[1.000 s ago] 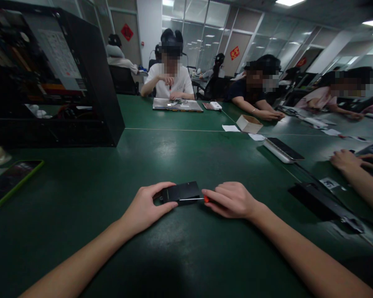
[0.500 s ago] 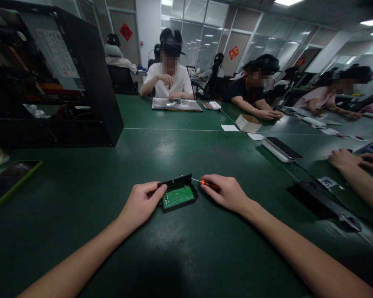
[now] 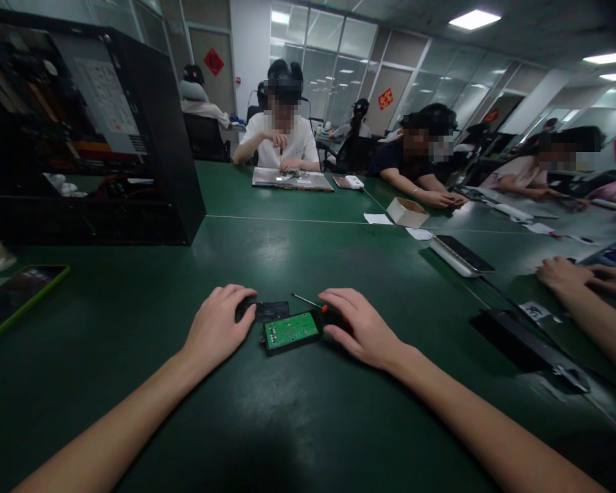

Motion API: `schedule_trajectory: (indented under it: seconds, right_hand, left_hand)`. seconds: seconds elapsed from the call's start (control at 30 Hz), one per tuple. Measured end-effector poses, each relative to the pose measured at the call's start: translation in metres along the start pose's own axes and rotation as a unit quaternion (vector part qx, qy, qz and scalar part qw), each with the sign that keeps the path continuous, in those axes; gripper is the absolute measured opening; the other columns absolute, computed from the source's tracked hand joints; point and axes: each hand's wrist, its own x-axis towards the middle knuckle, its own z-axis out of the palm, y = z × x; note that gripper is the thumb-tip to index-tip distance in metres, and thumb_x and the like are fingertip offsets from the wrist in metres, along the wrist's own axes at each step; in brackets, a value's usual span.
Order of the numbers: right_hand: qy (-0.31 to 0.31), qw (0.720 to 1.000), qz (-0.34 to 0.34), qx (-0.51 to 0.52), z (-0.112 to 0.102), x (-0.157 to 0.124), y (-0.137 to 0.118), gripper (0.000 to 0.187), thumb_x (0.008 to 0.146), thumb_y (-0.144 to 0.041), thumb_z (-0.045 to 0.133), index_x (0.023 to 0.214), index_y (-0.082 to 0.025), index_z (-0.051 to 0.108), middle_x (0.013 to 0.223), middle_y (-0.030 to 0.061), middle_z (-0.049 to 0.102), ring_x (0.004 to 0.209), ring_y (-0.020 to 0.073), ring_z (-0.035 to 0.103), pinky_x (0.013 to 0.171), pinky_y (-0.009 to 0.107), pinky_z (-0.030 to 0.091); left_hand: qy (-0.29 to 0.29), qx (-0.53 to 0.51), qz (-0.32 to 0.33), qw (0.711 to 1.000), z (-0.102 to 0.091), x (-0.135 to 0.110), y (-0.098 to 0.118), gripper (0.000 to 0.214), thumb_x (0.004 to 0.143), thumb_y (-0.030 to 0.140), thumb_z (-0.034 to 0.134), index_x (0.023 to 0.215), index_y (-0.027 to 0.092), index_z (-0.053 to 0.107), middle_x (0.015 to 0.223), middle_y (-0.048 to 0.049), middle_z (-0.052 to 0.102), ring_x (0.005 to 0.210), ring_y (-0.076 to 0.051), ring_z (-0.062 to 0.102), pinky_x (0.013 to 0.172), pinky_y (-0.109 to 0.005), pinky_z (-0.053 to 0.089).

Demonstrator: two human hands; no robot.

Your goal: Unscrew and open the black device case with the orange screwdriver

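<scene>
A black rectangular case [image 3: 315, 329] lies on the table with a green circuit board [image 3: 291, 330] in it. Just behind it is its flat black cover [image 3: 272, 311]. My left hand [image 3: 220, 320] is closed around the cover's left end, between thumb and fingers. My right hand [image 3: 362, 323] is open at the case's right end, thumb and fingers apart. Between them lies a small screwdriver [image 3: 308, 302] with an orange collar, its thin shaft pointing left behind the case. The hand partly hides its handle.
A black computer case [image 3: 179, 150] stands at the left, near a phone with a green edge [image 3: 25, 298]. To the right are a power bank with a phone [image 3: 462, 255], a black device with a cable [image 3: 523, 342] and a small box [image 3: 407, 212]. A co-worker's hands [image 3: 567, 274] rest at far right.
The cover, upright against the case before, now lies flat behind it. My right hand's fingers have spread from their grip on the screwdriver, which has shifted left.
</scene>
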Motion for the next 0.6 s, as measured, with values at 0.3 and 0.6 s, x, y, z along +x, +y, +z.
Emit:
schedule_trajectory:
  seconds: [0.3, 0.6]
  right_hand:
    - [-0.098, 0.995, 0.001, 0.030, 0.006, 0.013, -0.052, 0.051, 0.098, -0.035, 0.059, 0.144, -0.016, 0.048, 0.131, 0.0174, 0.063, 0.118, 0.0300, 0.059, 0.102, 0.051, 0.049]
    - [0.085, 0.984, 0.145, -0.065, -0.071, -0.003, 0.033, 0.039, 0.096, -0.034, 0.060, 0.131, -0.018, 0.056, 0.125, 0.0163, 0.064, 0.112, 0.0303, 0.062, 0.096, 0.049, 0.051]
  left_hand:
    - [0.002, -0.003, 0.027, 1.000, 0.005, 0.003, -0.014, 0.034, 0.095, 0.047, 0.056, 0.110, 0.027, 0.078, 0.113, -0.0082, 0.070, 0.101, -0.029, 0.062, 0.087, -0.043, 0.051]
    - [-0.014, -0.036, 0.045, 0.998, 0.001, 0.004, -0.014, 0.034, 0.094, 0.046, 0.055, 0.111, 0.028, 0.078, 0.112, -0.0079, 0.071, 0.101, -0.030, 0.064, 0.084, -0.043, 0.054]
